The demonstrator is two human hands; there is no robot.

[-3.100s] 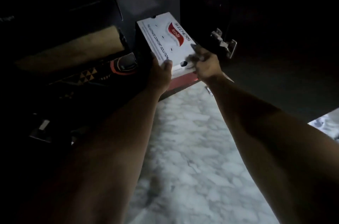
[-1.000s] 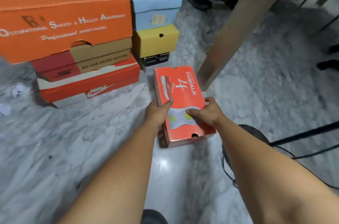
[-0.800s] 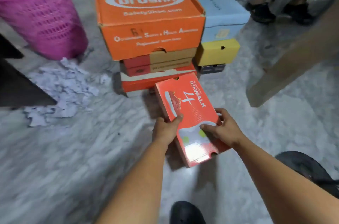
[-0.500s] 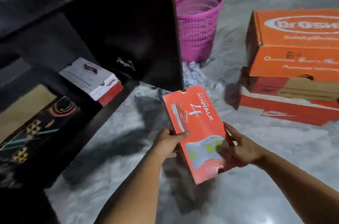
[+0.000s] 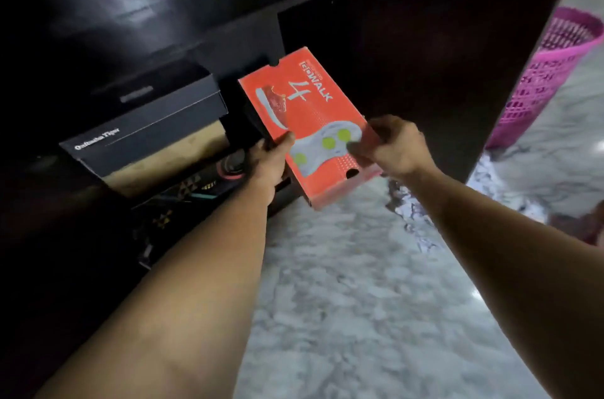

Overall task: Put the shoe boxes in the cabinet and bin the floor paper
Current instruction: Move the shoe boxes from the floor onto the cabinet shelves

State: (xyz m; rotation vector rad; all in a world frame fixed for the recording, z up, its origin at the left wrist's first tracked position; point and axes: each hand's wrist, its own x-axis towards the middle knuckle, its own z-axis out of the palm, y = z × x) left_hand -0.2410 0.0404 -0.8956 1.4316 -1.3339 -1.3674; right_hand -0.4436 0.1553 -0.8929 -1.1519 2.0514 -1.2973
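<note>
I saw both hands grasping the orange shoe box (image 5: 307,124) in the air just in front of the dark cabinet (image 5: 202,16). The left hand (image 5: 271,163) gripped its left edge, thumb on the lid; the right hand (image 5: 392,147) curled round its right edge. The box was flat glossy cardboard, tilted, with a shoe picture and white lettering on the lid. Inside the cabinet, left of the orange box, sat a matte black shoe box (image 5: 143,133) over a patterned one. Right of the cabinet stood a pink plastic lattice basket (image 5: 549,71), with torn white paper (image 5: 483,176) on the marbled floor (image 5: 359,300) beside it.
</note>
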